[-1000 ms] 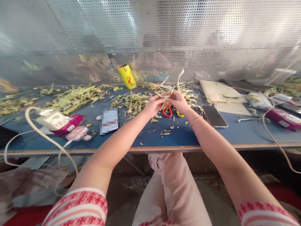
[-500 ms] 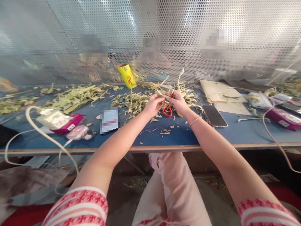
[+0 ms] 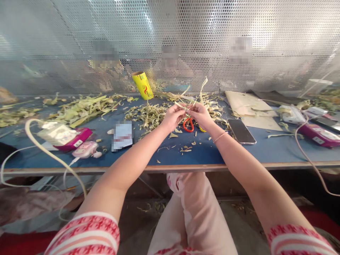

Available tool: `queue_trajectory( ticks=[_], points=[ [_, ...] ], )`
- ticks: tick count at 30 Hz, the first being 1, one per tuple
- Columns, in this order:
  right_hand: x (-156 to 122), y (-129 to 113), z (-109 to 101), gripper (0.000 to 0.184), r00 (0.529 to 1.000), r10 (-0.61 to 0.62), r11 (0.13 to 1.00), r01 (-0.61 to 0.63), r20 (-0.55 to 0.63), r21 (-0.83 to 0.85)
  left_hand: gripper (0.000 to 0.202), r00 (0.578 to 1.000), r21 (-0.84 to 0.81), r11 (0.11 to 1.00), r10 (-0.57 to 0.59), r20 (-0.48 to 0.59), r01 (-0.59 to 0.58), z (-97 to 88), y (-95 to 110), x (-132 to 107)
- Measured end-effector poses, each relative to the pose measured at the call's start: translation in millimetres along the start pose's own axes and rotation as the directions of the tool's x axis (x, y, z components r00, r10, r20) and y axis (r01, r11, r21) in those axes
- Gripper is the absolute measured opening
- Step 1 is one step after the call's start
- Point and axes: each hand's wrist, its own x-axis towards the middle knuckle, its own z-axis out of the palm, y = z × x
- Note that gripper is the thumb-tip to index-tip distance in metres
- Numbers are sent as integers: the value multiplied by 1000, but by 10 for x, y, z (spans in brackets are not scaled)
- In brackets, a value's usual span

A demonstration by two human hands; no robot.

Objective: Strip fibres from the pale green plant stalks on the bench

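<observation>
My left hand [image 3: 174,116] and my right hand [image 3: 199,114] meet over the blue table, fingertips pinched close together. Between them is a thin pale-green strip of dried leaf [image 3: 180,105], partly hidden by the fingers. A heap of curled dried leaf strips [image 3: 148,115] lies behind and to the left of my hands. Just below the fingertips rests a red loop-shaped handle [image 3: 188,125]; a bit of yellow shows under my right wrist. A bracelet [image 3: 219,136] circles my right wrist.
A yellow cardboard tube [image 3: 143,86] tilts on a thin stand behind the heap. Phones lie left [image 3: 122,136] and right [image 3: 241,131]. Tissue packs [image 3: 66,136], cables and tan card sheets [image 3: 248,104] sit farther out. A perforated metal screen [image 3: 170,28] rises at the back.
My hands stay together at almost the same spot, with only slight finger movement around the strip. The whole view has shifted a little.
</observation>
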Motion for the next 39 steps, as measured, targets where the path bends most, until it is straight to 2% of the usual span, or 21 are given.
queue_trajectory(
  ticks=[8, 14, 18, 21, 24, 28, 30, 33, 39],
  points=[
    [23, 42, -9, 40, 1000, -28, 1000, 28, 4, 3, 15, 995, 59, 994, 93, -20, -92, 45, -26, -33],
    [63, 76, -34, 37, 996, -81, 993, 77, -44, -85, 17, 998, 49, 997, 64, -13, -63, 69, -2, -43],
    [73, 76, -50, 35, 989, -130, 986, 122, -64, -112, 24, 999, 36, 999, 22, -39, -21, 55, 0, -28],
    [78, 77, -57, 35, 988, -139, 986, 131, -64, -107, 23, 996, 23, 999, 44, -76, -42, 29, -15, -6],
    [74, 66, -57, 35, 989, -132, 988, 126, -71, -93, 22, 990, 112, 990, 101, -101, -89, 2, -15, 13],
    [36, 4, -41, 37, 994, -99, 995, 97, -46, -35, 28, 966, 353, 906, 259, -22, -235, -28, 34, 18],
    [11, -37, -29, 37, 996, -84, 996, 83, -26, -12, 26, 952, 403, 869, 307, 15, -286, -43, 57, 16],
    [-20, -82, -11, 38, 997, -72, 997, 72, 0, -4, 20, 953, 428, 857, 298, 45, -288, -70, 56, 21],
    [-42, -99, 9, 42, 998, -44, 998, 43, 43, 36, 13, 961, 406, 875, 276, 25, -262, -88, -15, 44]
  ],
)
